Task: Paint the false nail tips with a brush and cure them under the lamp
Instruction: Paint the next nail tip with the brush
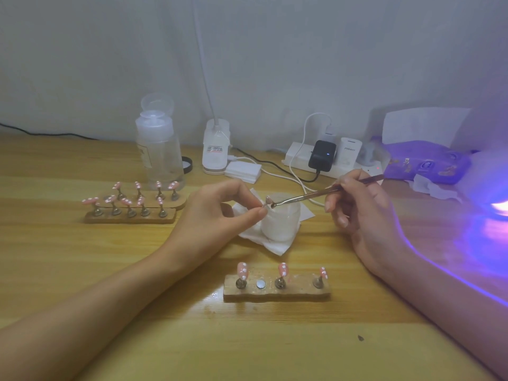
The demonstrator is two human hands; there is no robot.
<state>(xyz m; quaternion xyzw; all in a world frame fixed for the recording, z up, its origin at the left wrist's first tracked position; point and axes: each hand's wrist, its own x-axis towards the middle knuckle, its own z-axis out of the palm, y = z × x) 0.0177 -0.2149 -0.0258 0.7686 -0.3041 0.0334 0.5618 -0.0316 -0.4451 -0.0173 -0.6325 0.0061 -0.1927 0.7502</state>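
While left hand (220,210) pinches one nail tip (267,199) above the white jar (277,226) — held steady, likely, for painting — right hand (357,213) grips brush (305,197), its end at that tip.

Left hand (220,213), thumb and forefinger in a pinch; right hand (362,213) in a pen-like grip, forearms outstretched.

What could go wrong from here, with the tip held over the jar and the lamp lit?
1. The left hand only pinches the nail tip over the white jar; a push from the brush could drop it in.
2. Light from the lamp spills across the table; it may start curing gel on the brush.
3. A forearm could knock the near holder and its painted tips.
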